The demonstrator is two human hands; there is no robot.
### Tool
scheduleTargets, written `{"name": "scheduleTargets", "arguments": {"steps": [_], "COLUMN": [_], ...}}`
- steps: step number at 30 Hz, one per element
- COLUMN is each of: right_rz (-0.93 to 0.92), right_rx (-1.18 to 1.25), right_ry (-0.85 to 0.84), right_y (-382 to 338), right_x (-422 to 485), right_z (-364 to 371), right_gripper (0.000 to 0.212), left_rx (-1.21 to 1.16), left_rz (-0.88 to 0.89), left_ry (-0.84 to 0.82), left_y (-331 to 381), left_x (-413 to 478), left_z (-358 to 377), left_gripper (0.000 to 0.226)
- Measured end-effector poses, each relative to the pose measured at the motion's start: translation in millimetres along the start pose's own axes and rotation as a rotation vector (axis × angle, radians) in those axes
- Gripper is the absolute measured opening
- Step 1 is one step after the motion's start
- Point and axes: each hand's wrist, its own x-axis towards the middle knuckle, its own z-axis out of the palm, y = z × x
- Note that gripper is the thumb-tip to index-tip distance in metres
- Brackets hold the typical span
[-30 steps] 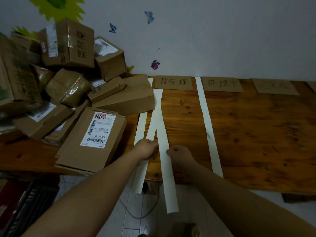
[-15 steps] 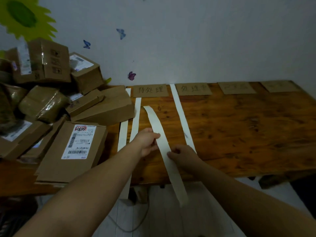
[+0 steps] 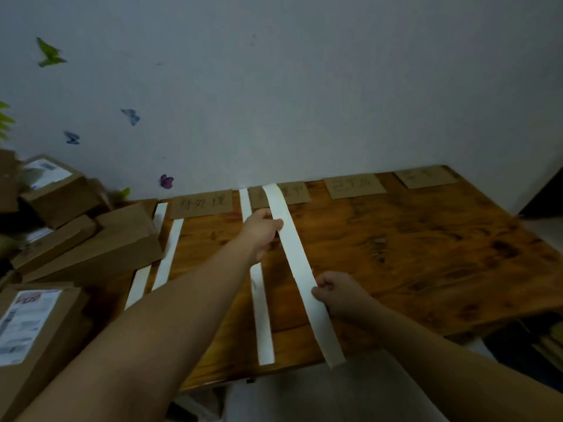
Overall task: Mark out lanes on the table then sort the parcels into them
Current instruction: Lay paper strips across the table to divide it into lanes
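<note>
I hold a paper strip (image 3: 292, 254) over the table (image 3: 411, 254): my left hand (image 3: 262, 231) pinches it toward the back edge, my right hand (image 3: 338, 295) grips it nearer the front edge.

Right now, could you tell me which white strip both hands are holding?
The rightmost strip, slanting across the second cardboard label: the left hand and right hand hold it; the other strips lie flat.

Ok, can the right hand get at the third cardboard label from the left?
Probably, path-wise: nothing lies between the right hand and the third label, but its fingers pinch the paper strip, so it must release first.
</note>
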Motion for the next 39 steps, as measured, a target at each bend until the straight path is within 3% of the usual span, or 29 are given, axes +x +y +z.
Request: {"name": "scheduleTargets", "arguments": {"steps": [6, 15, 22, 25, 28, 31, 36, 39], "right_rz": [0.025, 0.164, 0.210, 0.204, 0.173, 0.116, 0.000, -0.072], "right_rx": [-0.011, 0.025, -0.020, -0.035, -0.078, -0.150, -0.452, -0.693], "right_ry": [0.048, 0.152, 0.129, 0.060, -0.019, -0.103, -0.233, -0.239], "right_y": [39, 62, 94, 112, 133, 150, 169, 179], "right_x": [19, 92, 159, 175, 181, 180, 183, 182], "right_z": [-51, -92, -101, -101, -103, -104, -104, -105], "right_gripper": [0.004, 0.047, 0.033, 0.033, 0.035, 0.035, 0.044, 0.054], "left_rx": [0.050, 0.166, 0.364, 0.514, 0.827, 1.150, 1.425, 1.564], "left_rz": [0.037, 0.014, 0.053, 0.100, 0.132, 0.178, 0.275, 0.295], "left_ry": [-0.067, -0.138, -0.048, -0.013, 0.005, -0.095, -0.286, -0.383], "left_y": [14, 25, 1, -23, -48, -68, -83, -89], "left_x": [35, 141, 222, 241, 251, 250, 251, 250], "left_z": [67, 120, 163, 175, 182, 182, 182, 186], "left_gripper": [0.033, 0.044, 0.068, 0.066, 0.053, 0.049, 0.068, 0.068]}}
